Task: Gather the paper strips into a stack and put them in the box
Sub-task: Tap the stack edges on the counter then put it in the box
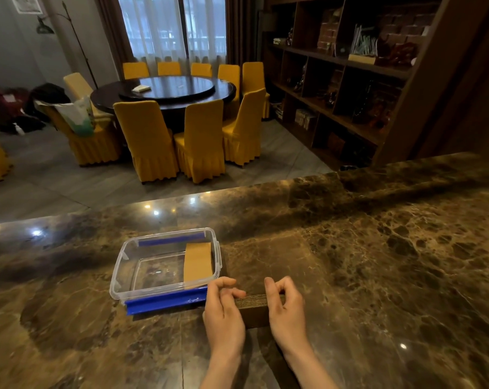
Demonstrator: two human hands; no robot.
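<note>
A stack of brown paper strips (254, 308) stands on its long edge on the marble counter, held between my two hands. My left hand (223, 313) grips its left end and my right hand (287, 310) grips its right end. Just left of them sits a clear plastic box (120, 265) with blue latches, open on top. Another stack of tan paper strips (198, 263) leans inside the box against its right wall.
The dark brown marble counter (378, 262) stretches wide to the right and left of the box. Its far edge drops off to a dining room with a round table and yellow chairs. A wooden shelf unit stands at the right.
</note>
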